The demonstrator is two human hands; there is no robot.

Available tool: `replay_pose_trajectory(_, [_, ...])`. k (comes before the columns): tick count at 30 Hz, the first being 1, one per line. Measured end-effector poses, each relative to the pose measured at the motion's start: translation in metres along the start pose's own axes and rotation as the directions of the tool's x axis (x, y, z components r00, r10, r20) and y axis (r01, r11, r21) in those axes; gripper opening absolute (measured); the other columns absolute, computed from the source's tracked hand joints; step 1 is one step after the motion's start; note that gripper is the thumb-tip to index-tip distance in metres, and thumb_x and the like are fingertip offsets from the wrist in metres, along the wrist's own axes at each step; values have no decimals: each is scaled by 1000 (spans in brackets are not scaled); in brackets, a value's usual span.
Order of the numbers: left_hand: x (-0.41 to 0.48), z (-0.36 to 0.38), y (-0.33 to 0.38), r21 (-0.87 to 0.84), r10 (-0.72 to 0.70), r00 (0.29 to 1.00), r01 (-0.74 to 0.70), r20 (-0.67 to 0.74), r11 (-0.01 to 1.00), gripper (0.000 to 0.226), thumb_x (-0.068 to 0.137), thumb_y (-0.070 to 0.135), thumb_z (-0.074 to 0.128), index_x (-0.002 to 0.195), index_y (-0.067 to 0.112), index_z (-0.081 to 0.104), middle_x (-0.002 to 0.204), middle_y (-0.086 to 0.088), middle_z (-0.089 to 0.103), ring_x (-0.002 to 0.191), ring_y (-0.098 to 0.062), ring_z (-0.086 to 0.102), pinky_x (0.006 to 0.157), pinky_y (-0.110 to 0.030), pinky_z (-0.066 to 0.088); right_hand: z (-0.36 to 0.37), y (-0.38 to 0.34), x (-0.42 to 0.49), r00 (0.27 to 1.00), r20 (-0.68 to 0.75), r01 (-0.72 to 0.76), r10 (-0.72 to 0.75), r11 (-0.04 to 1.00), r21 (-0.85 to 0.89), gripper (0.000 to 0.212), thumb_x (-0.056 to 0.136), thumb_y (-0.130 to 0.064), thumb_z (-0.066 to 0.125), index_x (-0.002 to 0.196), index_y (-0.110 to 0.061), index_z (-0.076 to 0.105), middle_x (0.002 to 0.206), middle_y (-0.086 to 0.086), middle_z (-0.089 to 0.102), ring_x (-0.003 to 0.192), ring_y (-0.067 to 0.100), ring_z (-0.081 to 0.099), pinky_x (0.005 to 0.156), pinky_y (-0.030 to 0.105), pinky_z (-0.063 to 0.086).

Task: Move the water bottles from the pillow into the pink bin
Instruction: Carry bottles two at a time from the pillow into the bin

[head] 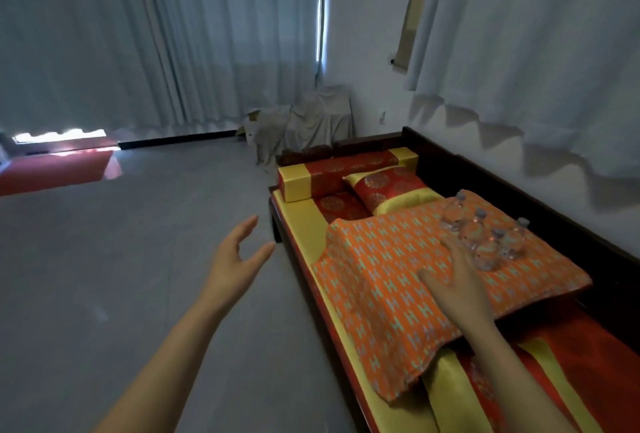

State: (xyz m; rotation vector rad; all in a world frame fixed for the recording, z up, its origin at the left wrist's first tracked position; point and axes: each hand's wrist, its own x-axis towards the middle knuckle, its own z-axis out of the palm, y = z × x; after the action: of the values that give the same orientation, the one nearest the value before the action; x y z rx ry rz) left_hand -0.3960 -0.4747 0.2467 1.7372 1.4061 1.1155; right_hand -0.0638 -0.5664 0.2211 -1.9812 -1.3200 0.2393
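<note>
Several clear water bottles (485,235) stand close together on a large orange patterned pillow (398,287) that lies on the bed. My right hand (453,276) hovers over the pillow with fingers spread, its fingertips just short of the nearest bottle (488,252), holding nothing. My left hand (235,259) is open above the floor, left of the bed's edge, and empty. No pink bin is in view.
The bed (304,210) has a dark wooden frame, a yellow sheet, a red-and-yellow bolster (346,169) and a small red cushion (388,186) at its far end. Grey floor (121,276) stretches to the left. A cloth-covered pile (304,124) sits in the corner by the curtains.
</note>
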Motion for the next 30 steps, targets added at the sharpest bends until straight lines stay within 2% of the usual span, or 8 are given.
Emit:
replay_pose_trajectory(6, [115, 11, -49, -18, -33, 997, 34, 66, 999, 61, 85, 34, 68, 140, 23, 45, 142, 4, 49, 128, -9, 44, 101, -26, 34, 48, -2, 79, 997, -64, -44, 43, 999, -29, 70, 83, -34, 70, 144, -24, 36, 150, 1, 37, 134, 24, 40, 102, 41, 37])
replay_pose_trajectory(9, [165, 28, -64, -29, -2, 989, 6, 145, 1000, 59, 85, 34, 67, 139, 23, 45, 142, 4, 49, 127, -8, 43, 102, -27, 35, 66, 0, 103, 986, -113, -131, 126, 991, -39, 69, 82, -30, 72, 142, -22, 39, 149, 4, 40, 132, 26, 42, 98, 38, 39])
replay_pose_trajectory(12, [233, 49, -69, -45, 38, 957, -26, 286, 999, 60, 85, 34, 68, 140, 23, 46, 143, 5, 48, 129, -9, 43, 101, -29, 37, 87, 1, 125, 953, -194, -231, 233, 972, 32, 69, 81, -25, 75, 141, -17, 43, 147, 8, 43, 132, 27, 43, 101, 40, 37])
replay_pose_trajectory(16, [303, 89, -66, -37, 107, 925, -100, 365, 994, 59, 84, 35, 69, 138, 23, 48, 141, 5, 49, 130, -11, 44, 103, -34, 41, 96, 4, 151, 909, -249, -330, 335, 942, 65, 67, 81, -23, 74, 141, -16, 43, 147, 7, 43, 133, 26, 42, 102, 38, 35])
replay_pose_trajectory(19, [348, 134, -65, -43, 135, 865, -131, 484, 990, 58, 84, 36, 69, 137, 24, 48, 139, 8, 50, 126, -7, 45, 99, -28, 39, 108, 20, 162, 847, -313, -430, 430, 900, 71, 65, 80, -21, 75, 138, -13, 46, 144, 9, 47, 129, 27, 46, 99, 33, 36])
replay_pose_trajectory(21, [364, 154, -66, -48, 154, 846, -150, 510, 987, 57, 84, 33, 70, 136, 23, 50, 136, 7, 53, 120, -2, 45, 94, -23, 37, 109, 24, 167, 844, -309, -440, 438, 895, 69, 64, 78, -18, 76, 136, -11, 48, 139, 10, 51, 126, 27, 49, 95, 29, 35])
replay_pose_trajectory(26, [411, 239, -54, -60, 148, 751, -144, 643, 988, 52, 82, 24, 74, 130, 15, 56, 128, 0, 60, 116, -13, 55, 100, -39, 46, 107, 68, 201, 777, -359, -515, 517, 850, 110, 63, 77, -20, 77, 134, -17, 50, 136, 7, 53, 124, 23, 50, 92, 23, 33])
replay_pose_trajectory(30, [439, 314, -48, -93, 157, 673, -131, 723, 987, 49, 79, 21, 77, 124, 13, 60, 121, -2, 64, 111, -13, 58, 98, -38, 47, 108, 112, 242, 729, -388, -561, 564, 817, 136, 67, 77, -22, 77, 137, -17, 48, 138, 6, 52, 124, 22, 50, 91, 24, 34])
